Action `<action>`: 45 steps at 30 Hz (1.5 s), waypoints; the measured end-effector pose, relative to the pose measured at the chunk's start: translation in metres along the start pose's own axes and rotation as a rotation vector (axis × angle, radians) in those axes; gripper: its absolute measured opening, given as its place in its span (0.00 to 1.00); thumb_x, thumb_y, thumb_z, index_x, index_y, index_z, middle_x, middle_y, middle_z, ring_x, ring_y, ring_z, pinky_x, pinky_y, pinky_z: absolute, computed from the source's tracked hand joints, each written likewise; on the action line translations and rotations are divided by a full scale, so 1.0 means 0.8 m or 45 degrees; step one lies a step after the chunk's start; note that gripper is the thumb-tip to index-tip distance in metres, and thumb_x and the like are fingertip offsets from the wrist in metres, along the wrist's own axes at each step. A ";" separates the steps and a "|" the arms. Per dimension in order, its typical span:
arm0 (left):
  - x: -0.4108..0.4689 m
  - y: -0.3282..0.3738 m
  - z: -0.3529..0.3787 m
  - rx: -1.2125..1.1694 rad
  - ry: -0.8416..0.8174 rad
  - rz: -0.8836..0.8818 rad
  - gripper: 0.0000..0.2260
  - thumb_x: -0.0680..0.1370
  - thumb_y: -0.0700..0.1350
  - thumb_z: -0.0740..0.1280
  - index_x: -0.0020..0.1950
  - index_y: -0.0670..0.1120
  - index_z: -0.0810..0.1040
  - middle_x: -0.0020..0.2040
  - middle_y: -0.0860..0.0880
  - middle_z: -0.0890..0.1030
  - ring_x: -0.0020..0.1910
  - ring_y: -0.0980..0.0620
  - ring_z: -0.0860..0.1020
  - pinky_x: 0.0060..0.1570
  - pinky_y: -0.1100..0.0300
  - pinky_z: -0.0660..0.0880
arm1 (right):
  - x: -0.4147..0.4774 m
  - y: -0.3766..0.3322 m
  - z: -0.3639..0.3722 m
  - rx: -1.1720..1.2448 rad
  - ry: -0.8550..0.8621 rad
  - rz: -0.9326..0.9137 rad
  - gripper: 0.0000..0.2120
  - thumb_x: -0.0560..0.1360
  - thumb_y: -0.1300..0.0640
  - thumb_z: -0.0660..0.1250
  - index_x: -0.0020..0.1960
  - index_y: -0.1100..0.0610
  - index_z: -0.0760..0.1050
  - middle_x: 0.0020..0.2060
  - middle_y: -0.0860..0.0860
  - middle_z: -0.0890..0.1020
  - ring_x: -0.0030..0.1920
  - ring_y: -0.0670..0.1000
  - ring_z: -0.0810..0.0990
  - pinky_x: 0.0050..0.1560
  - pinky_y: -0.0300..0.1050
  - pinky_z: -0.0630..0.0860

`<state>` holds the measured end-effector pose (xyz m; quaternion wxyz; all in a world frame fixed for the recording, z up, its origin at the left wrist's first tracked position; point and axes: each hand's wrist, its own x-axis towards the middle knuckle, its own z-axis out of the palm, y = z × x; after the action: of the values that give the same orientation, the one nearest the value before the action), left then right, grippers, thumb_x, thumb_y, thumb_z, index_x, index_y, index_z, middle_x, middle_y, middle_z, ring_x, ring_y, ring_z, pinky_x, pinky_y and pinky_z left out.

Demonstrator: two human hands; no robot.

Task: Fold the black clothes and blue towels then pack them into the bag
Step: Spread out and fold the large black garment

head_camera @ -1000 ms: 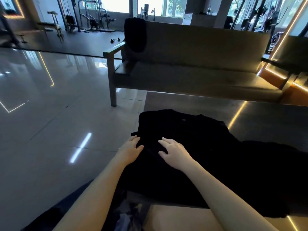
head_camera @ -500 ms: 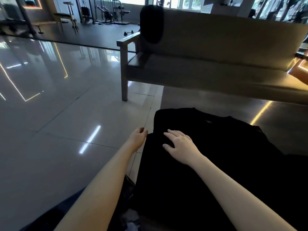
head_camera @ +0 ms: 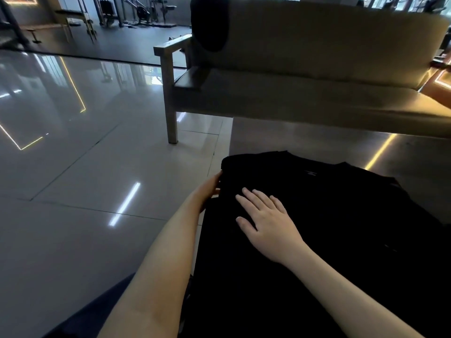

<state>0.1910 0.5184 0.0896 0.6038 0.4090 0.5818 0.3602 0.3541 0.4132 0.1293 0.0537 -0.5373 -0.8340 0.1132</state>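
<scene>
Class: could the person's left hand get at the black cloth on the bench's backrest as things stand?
Probably not. The left hand touches the black garment; the black cloth hangs on the bench across open floor. Nothing blocks it; it looks too far.

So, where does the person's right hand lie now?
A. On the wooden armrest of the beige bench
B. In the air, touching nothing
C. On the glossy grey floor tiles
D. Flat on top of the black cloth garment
D: the right hand lies with straight, spread fingers on top of the black cloth garment, near its left edge.
</scene>
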 end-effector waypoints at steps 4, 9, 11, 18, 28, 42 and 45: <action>-0.007 -0.010 -0.017 -0.076 -0.124 -0.017 0.21 0.82 0.51 0.57 0.69 0.40 0.69 0.61 0.48 0.75 0.57 0.51 0.77 0.49 0.67 0.75 | -0.001 0.000 0.001 0.006 0.023 -0.006 0.26 0.81 0.42 0.49 0.77 0.44 0.50 0.77 0.41 0.49 0.76 0.43 0.43 0.75 0.45 0.38; -0.029 -0.048 -0.061 0.072 -0.148 -0.161 0.24 0.73 0.55 0.70 0.64 0.42 0.75 0.57 0.43 0.81 0.55 0.46 0.80 0.57 0.52 0.76 | -0.003 0.000 0.004 0.009 0.049 -0.007 0.26 0.81 0.43 0.49 0.77 0.45 0.51 0.77 0.42 0.50 0.76 0.44 0.44 0.75 0.46 0.40; -0.045 -0.061 -0.072 0.181 -0.099 -0.204 0.14 0.78 0.46 0.66 0.60 0.41 0.75 0.52 0.42 0.80 0.48 0.48 0.80 0.47 0.54 0.77 | -0.003 0.000 0.004 -0.003 0.057 -0.005 0.26 0.81 0.43 0.49 0.77 0.45 0.51 0.77 0.42 0.50 0.76 0.44 0.44 0.75 0.46 0.41; -0.115 -0.053 -0.098 0.096 -0.035 -0.134 0.11 0.76 0.46 0.69 0.56 0.42 0.78 0.49 0.45 0.81 0.49 0.49 0.80 0.50 0.54 0.79 | -0.006 0.000 0.005 -0.010 0.064 -0.001 0.26 0.81 0.43 0.49 0.77 0.46 0.52 0.77 0.42 0.51 0.77 0.44 0.45 0.75 0.46 0.41; -0.180 0.052 -0.075 -0.121 0.304 0.259 0.06 0.75 0.38 0.69 0.50 0.46 0.78 0.41 0.50 0.81 0.35 0.57 0.81 0.35 0.64 0.77 | -0.001 -0.004 -0.009 0.053 -0.090 -0.022 0.25 0.82 0.45 0.50 0.77 0.48 0.55 0.77 0.45 0.52 0.77 0.46 0.47 0.75 0.48 0.42; -0.187 0.056 0.044 0.912 0.051 0.654 0.13 0.71 0.45 0.74 0.54 0.44 0.81 0.47 0.46 0.82 0.48 0.50 0.80 0.53 0.52 0.77 | 0.038 -0.015 -0.073 1.397 -0.068 0.834 0.11 0.75 0.51 0.67 0.39 0.57 0.74 0.34 0.55 0.77 0.33 0.53 0.76 0.32 0.41 0.71; -0.193 0.046 0.031 1.112 -0.041 0.547 0.24 0.69 0.58 0.73 0.62 0.51 0.76 0.58 0.52 0.76 0.59 0.53 0.74 0.62 0.50 0.71 | 0.035 -0.006 -0.073 1.155 0.046 0.844 0.04 0.71 0.66 0.67 0.38 0.64 0.76 0.28 0.56 0.75 0.30 0.55 0.75 0.31 0.42 0.73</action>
<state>0.2071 0.3908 0.1858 0.2967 0.7404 0.5716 0.1926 0.3502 0.4443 0.1859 0.2553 -0.6955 -0.4873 0.4622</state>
